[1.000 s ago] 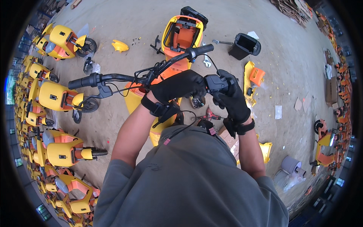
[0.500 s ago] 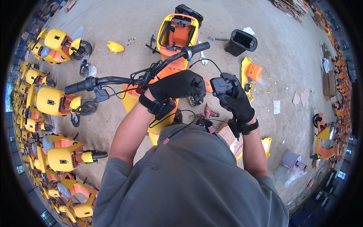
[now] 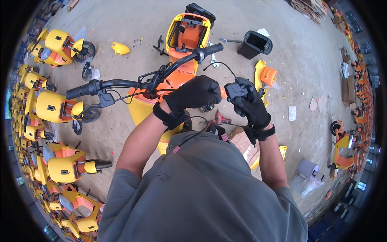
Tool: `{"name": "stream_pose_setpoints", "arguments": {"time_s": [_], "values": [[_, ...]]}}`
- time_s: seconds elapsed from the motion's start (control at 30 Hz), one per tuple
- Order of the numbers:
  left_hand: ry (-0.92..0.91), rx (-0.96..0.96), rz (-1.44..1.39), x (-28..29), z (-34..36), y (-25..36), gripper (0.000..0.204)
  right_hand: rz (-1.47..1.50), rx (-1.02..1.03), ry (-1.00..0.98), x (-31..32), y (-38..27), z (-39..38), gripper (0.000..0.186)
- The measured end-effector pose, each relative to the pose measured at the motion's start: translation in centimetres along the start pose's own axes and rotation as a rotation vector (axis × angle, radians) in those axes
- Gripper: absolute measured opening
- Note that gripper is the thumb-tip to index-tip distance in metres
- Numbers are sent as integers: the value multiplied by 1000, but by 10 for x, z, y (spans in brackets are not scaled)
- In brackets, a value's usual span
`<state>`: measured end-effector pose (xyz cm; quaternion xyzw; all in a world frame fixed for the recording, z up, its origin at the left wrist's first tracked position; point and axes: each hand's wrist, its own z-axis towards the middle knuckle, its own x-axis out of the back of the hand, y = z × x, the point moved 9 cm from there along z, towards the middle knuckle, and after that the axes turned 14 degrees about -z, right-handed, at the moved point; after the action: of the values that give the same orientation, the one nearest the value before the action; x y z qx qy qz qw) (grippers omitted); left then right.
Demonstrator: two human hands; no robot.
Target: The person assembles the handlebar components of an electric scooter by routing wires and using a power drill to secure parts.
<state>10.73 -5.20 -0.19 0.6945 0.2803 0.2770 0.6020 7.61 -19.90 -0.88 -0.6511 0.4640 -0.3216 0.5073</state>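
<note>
In front of my chest, my gloved right hand (image 3: 252, 105) is closed round a blocky black housing (image 3: 235, 91). A thin, curved black stem (image 3: 224, 64) sticks out from it and ends in a small knob; whether it is a lever or a cable I cannot tell. My gloved left hand (image 3: 195, 93) is closed, fingers pinched together, just left of the housing; anything in them is hidden. Behind my left hand, the scooter's black handlebar (image 3: 121, 84) slants from left to upper right, with a brake lever (image 3: 105, 99) on its left end. Beneath is the yellow and orange scooter body (image 3: 183, 72).
A red power drill (image 3: 219, 118), a wrench (image 3: 213, 60) and a cardboard box (image 3: 244, 146) lie on the floor. Farther off stand a black bin (image 3: 254, 45) and loose yellow and orange panels (image 3: 266, 76). Several yellow scooters (image 3: 54, 107) line the left side.
My left hand has shifted slightly right and turned, with its wrist lower. My right hand keeps hold of the housing, which has tilted a little. The view has drifted slightly.
</note>
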Motion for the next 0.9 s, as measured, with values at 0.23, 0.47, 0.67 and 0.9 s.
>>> {"name": "stream_pose_setpoints", "arguments": {"time_s": [0.23, 0.47, 0.67, 0.9], "values": [[-3, 20, -1, -5, 2, -4, 9, -54, 63, -56, 5, 4, 6, 53], [81, 3, 15, -1, 1, 9, 22, -55, 16, 22, 6, -1, 6, 50], [104, -82, 99, -2, -2, 9, 28, 19, 2, 82, 6, 1, 4, 48], [175, -160, 105, 0, -2, 10, 24, 19, 31, 191, 4, 3, 2, 46]]}}
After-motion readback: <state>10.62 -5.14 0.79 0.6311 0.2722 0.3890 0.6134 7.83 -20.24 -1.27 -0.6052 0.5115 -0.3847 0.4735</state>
